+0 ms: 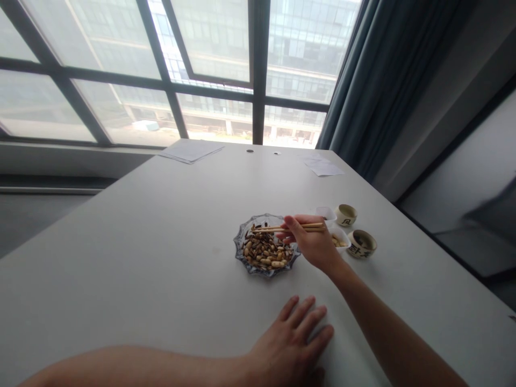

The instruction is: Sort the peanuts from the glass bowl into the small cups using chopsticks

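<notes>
My right hand [312,242] is closed around a pair of wooden chopsticks [274,229] held nearly level. Their tips are over the far left part of a scalloped clear glass dish [238,257]. In the dish lies a mix of peanuts [277,264] and dark seeds [262,242]. Whether the tips pinch a piece is too small to tell. My left hand [288,338] rests palm down on the white table [161,258], fingers spread, nearer to me than the dish and holding nothing.
Beyond my right hand stand two small white containers, one [331,212] partly hidden, the nearer [342,234] holding pale nuts. To their right are two marked cups [346,216] [362,244]. Paper sheets [191,151] [324,166] lie at the far edge, before windows and a dark curtain [374,80].
</notes>
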Available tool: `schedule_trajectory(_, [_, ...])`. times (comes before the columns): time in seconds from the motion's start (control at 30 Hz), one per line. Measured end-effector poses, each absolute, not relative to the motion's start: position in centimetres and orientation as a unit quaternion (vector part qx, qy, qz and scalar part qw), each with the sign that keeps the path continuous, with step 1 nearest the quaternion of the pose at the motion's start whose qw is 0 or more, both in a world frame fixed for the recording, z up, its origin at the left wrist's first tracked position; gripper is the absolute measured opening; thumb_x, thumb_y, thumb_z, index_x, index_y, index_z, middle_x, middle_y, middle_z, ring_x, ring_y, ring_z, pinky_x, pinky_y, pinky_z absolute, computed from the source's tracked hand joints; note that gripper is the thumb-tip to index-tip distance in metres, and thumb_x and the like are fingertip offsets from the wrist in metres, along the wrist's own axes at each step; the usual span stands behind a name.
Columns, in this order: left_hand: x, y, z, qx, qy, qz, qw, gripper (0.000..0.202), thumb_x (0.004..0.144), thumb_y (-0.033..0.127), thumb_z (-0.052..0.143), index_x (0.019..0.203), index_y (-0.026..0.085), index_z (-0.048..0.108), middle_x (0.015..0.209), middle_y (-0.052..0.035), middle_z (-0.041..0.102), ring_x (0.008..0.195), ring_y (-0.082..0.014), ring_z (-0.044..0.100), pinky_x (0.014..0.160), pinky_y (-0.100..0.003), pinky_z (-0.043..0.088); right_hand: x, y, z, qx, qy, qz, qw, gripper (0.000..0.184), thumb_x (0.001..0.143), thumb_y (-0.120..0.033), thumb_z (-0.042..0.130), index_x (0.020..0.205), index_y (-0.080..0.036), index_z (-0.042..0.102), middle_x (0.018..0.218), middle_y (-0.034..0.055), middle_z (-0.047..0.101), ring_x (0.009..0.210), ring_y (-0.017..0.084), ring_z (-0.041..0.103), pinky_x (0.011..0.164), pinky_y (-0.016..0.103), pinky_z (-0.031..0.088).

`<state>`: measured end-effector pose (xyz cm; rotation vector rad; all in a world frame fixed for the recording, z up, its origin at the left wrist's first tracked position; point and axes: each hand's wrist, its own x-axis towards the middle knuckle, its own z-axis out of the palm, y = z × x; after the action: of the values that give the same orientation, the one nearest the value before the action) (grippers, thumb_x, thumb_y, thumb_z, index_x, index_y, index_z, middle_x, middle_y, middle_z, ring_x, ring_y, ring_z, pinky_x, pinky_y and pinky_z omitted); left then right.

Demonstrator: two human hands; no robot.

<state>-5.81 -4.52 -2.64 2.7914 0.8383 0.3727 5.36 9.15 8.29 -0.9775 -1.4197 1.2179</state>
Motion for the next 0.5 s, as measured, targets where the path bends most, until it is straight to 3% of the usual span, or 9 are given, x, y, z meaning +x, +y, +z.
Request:
schedule_trajectory(0.23, [-5.8, -4.5, -2.5, 0.945, 0.287, 0.121, 0.104, 0.057, 0.105, 0.047, 0.056, 0.154, 0.019, 0.044, 0.166, -0.0121, 0.037, 0.153, -0.0369, 0.028, 0.125, -0.057, 0.018, 9.2, 7.4, 14.7, -0.472, -0.562, 0.411, 0.541, 0.047, 0.077, -0.060, 0.085, 0.079, -0.013, 0.079, 0.077, 0.0116, 0.081, 0.065, 0.026, 0.080, 0.061, 0.030, 0.069])
schedule_trajectory(0.5, [-5.9, -4.5, -2.3, 0.943, 0.288, 0.126, 0.113, 0.056, 0.105, 0.049, 0.055, 0.153, 0.020, 0.045, 0.165, -0.0117, 0.039, 0.153, -0.0357, 0.028, 0.125, -0.056, 0.018, 18.3, 5.3, 19.7, -0.627, -0.550, 0.241, 0.497, 0.030, 0.083, -0.044, 0.085, 0.080, -0.015, 0.080, 0.077, 0.0146, 0.080, 0.061, 0.027, 0.079, 0.051, 0.028, 0.068])
